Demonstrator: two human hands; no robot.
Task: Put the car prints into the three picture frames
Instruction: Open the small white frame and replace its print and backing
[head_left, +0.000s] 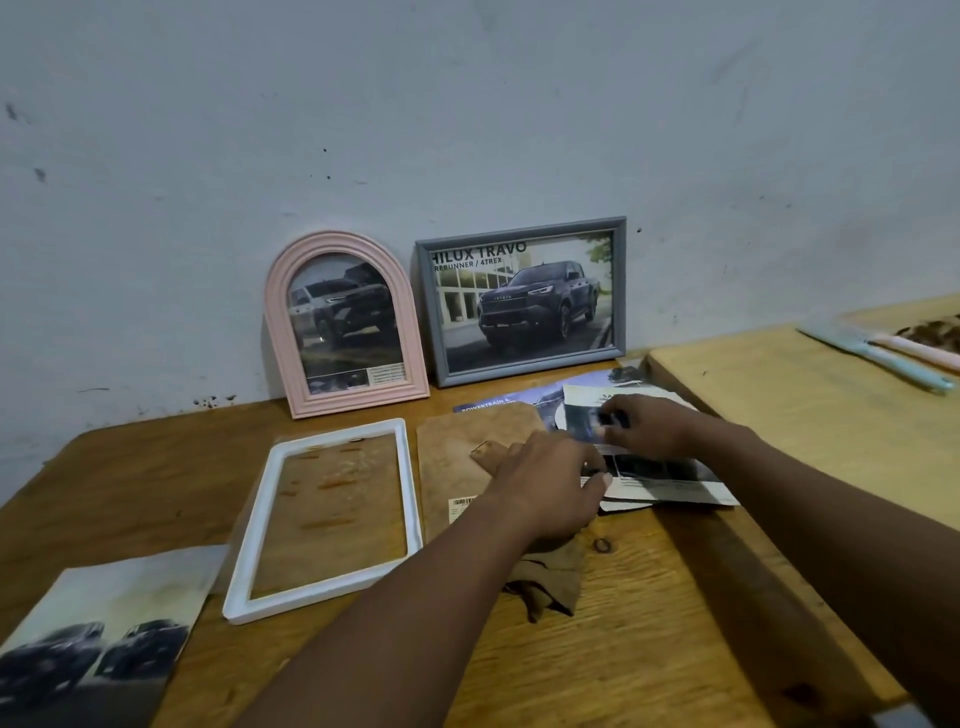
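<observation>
With the pink frame (347, 325) and grey frame (522, 300) filled at the far wall (467, 130), the white frame (327, 519) lay empty while the left hand (550, 480) pinched the car prints (670, 470) at right, the right hand (647, 425) on them, grip unclear.

I see a wooden table (649, 623) with strong grain pushed against a pale grey-blue wall (467, 104). The wall carries dark specks and scuffs, and there is a cluster of dark stains (213, 401) low down, just above the tabletop. A crumpled brown cloth (550, 587) lies on the table, near a dark knot (602, 545) in the wood. To the right, a lighter wooden surface (779, 395) sits higher than the table and butts against it. On it, a slim pale blue utensil (878, 361) and a pale pink one (914, 351) lie side by side, too blurred for me to identify.
</observation>
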